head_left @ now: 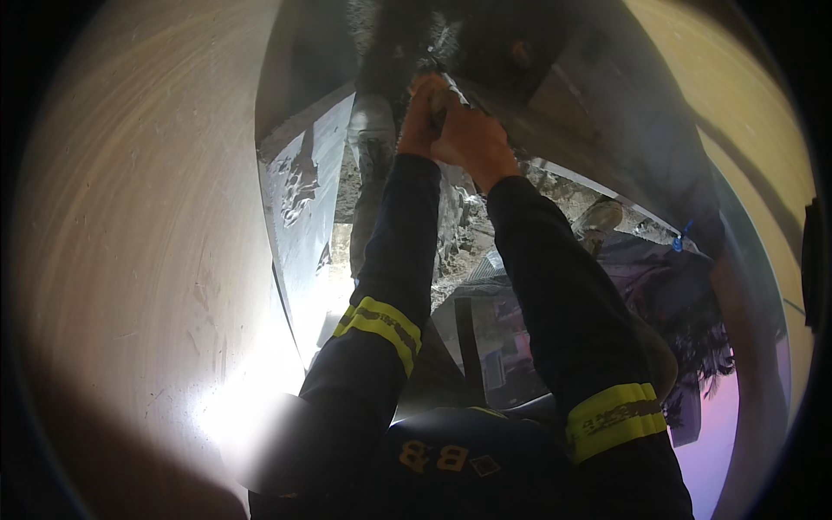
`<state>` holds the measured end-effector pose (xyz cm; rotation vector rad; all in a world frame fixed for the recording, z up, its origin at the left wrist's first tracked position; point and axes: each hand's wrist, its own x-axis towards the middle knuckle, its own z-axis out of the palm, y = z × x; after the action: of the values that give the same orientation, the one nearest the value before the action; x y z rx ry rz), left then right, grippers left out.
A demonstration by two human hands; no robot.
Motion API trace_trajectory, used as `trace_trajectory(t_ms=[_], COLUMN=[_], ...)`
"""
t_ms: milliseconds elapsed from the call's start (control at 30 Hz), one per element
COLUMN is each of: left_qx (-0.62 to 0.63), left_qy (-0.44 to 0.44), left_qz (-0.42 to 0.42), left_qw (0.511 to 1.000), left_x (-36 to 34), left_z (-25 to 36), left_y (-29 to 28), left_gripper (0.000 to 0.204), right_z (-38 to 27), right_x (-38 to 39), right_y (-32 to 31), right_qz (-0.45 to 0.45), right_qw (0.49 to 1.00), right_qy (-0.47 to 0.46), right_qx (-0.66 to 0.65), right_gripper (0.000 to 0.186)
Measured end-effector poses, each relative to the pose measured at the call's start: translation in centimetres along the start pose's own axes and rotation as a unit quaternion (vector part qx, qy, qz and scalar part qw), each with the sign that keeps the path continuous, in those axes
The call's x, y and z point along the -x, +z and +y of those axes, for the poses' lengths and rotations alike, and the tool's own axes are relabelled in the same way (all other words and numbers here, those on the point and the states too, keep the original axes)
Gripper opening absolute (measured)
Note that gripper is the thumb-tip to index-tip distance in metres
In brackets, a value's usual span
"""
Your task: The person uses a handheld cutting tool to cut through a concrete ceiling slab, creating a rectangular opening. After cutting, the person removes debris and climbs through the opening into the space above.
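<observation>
Both of my arms, in dark sleeves with yellow bands, stretch up to the top middle of the view. My left hand (419,117) and my right hand (475,143) are closed together around a small dark object (445,100), possibly a tool, too hidden to make out. A thin light strip shows just beside my fingers. Behind them is a dark, shadowed surface (394,43), with pale rubble or debris (468,225) below.
Broad smooth tan surfaces (130,217) curve at both sides. A pale panel (303,191) stands left of my arms, a booted foot (373,126) beside it, another boot (598,221) at right. A small blue object (678,243) hangs at right. A bright glare fills the lower left.
</observation>
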<state>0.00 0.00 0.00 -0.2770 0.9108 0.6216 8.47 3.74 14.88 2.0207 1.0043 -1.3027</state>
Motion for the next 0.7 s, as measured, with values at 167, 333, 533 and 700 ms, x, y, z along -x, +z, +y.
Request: trace_trajectory(t_ms=[167, 333, 533, 700], left_qx=[-0.051, 0.021, 0.036, 0.01], left_qy=[0.043, -0.092, -0.055, -0.022], left_qz=[-0.001, 0.035, 0.026, -0.005], left_qw=[0.998, 0.995, 0.998, 1.0], left_x=[1.0, 1.0, 0.0, -1.5], left_z=[0.7, 0.9, 0.1, -0.6], left_y=[-0.4, 0.4, -1.1, -2.8], left_gripper=[0.015, 0.016, 0.022, 0.021], right_z=[-0.6, 0.5, 0.6, 0.1], right_x=[0.7, -0.1, -1.0, -2.0], right_y=[0.5, 1.0, 1.8, 1.4], right_qz=[-0.003, 0.03, 0.057, 0.008], right_qw=[1.0, 0.998, 0.997, 1.0], right_qy=[-0.017, -0.045, -0.055, -0.015], right_qx=[0.015, 0.018, 0.006, 0.008], right_gripper=[0.082, 0.083, 0.066, 0.076])
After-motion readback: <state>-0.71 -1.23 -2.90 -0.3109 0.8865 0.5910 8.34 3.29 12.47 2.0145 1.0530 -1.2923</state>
